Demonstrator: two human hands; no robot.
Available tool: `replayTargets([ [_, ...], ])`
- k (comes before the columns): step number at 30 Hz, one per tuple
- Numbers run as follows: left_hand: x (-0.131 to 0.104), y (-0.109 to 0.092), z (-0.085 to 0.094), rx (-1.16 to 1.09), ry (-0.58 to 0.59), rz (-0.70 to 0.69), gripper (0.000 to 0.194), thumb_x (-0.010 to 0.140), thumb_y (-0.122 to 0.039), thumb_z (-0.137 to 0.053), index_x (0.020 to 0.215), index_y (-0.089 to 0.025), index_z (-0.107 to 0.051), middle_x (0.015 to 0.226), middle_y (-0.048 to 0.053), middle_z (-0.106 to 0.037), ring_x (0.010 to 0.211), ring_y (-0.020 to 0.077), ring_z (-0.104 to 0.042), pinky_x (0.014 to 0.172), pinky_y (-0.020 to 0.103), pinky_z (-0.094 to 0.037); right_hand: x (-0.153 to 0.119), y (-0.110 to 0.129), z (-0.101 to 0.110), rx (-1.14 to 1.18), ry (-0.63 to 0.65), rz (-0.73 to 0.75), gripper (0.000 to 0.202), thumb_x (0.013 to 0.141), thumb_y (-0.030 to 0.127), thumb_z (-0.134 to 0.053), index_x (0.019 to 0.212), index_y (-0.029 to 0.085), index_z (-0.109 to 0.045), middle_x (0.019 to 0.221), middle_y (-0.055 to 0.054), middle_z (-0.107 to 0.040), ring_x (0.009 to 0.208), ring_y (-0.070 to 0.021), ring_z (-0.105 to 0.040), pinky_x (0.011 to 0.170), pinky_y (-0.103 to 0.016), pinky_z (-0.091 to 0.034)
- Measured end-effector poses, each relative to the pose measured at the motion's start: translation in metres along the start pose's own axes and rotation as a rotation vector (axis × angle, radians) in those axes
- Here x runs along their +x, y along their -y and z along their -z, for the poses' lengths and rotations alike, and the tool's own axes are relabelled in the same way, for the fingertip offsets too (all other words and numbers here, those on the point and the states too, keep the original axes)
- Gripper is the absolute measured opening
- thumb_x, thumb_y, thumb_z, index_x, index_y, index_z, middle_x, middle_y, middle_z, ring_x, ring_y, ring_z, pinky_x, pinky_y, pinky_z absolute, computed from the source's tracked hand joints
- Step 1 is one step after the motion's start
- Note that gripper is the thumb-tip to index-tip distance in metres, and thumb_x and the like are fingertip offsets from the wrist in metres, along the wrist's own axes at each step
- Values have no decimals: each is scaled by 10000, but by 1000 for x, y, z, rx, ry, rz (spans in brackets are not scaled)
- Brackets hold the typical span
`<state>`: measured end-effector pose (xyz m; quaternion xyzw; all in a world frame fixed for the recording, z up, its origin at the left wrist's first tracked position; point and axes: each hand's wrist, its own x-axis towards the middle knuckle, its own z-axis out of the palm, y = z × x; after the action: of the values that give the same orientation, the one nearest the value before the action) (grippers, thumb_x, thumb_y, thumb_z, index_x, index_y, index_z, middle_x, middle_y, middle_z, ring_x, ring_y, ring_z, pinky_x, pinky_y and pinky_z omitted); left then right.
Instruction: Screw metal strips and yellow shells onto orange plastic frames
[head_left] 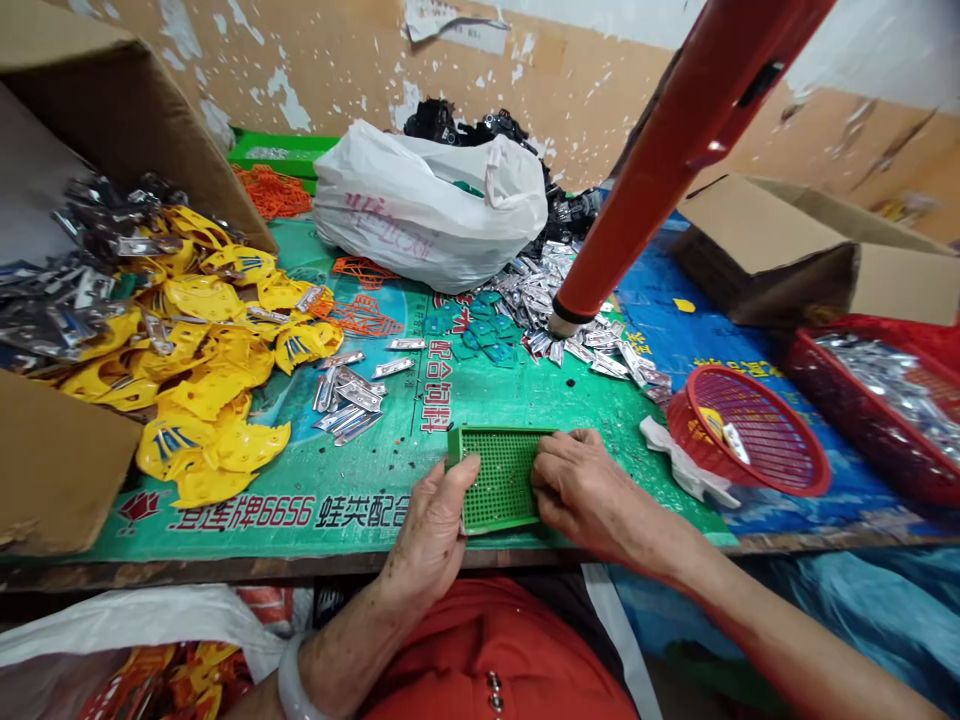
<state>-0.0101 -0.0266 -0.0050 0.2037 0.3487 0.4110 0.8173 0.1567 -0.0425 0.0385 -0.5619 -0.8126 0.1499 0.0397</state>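
A green perforated tray [499, 480] is tilted at the table's front edge, with small bits on its mesh. My left hand [435, 525] grips its left end, the thumb over the rim. My right hand [574, 485] is inside the tray's right end, its fingers pinched together; whatever they hold is hidden. Beyond the tray, to the left, lies a small pile of silver strips [352, 395]. Farther back are flat teal pieces [487, 330] and a larger heap of silver strips [540, 285].
Yellow molded parts [217, 340] spill from a cardboard box [60, 460] at left. A red post [645, 180] slants down onto the table. A white bag [427, 215] stands behind. Red baskets [750, 430] and an open box [765, 235] are at right.
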Motion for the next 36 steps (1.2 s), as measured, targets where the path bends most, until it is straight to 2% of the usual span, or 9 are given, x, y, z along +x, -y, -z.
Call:
replayTargets([
  [5,-1,-3,2,-44,43,44,400,835,-328,-631,1208,-185,-622,1015,75,-741,918,236,-682,885,370,-493,-6,-4,4,57,-109,41,190,897,139,-493,739,165,-593,769,-30,-587,747,-153,-495,723,-341,-271],
  [10,-1,-4,0,-96,59,104,395,870,-334,-577,1236,-189,-608,1044,90,-734,933,248,-681,892,376,-494,-3,2,3,-15,-156,67,184,903,185,-518,784,185,-658,772,-40,-614,786,-176,-503,788,-375,-264],
  [14,-2,-4,-1,-80,46,73,400,859,-325,-594,1237,-194,-606,1049,80,-733,928,250,-684,886,372,-497,-1,5,-1,-19,-163,67,208,914,194,-505,769,182,-654,773,-42,-618,789,-174,-510,787,-370,-267],
  [21,-9,-3,-9,8,16,-66,454,826,-294,-641,1265,-202,-575,1072,57,-727,977,234,-664,905,351,-485,3,15,-7,8,-147,-109,213,906,187,-505,734,168,-630,781,-43,-610,785,-185,-521,725,-351,-275],
  [26,-11,0,-10,86,-15,-117,467,797,-291,-675,1244,-187,-588,1140,69,-702,1013,236,-651,934,349,-469,7,18,-7,117,-121,-224,179,871,133,-512,714,161,-592,778,-38,-600,796,-178,-526,683,-324,-274],
  [36,-10,1,-8,15,-18,-108,485,762,-308,-700,1222,-187,-607,1055,73,-731,970,250,-667,895,370,-496,7,18,-11,239,-177,-218,182,801,50,-484,664,165,-517,727,-4,-563,746,-150,-498,681,-324,-262],
])
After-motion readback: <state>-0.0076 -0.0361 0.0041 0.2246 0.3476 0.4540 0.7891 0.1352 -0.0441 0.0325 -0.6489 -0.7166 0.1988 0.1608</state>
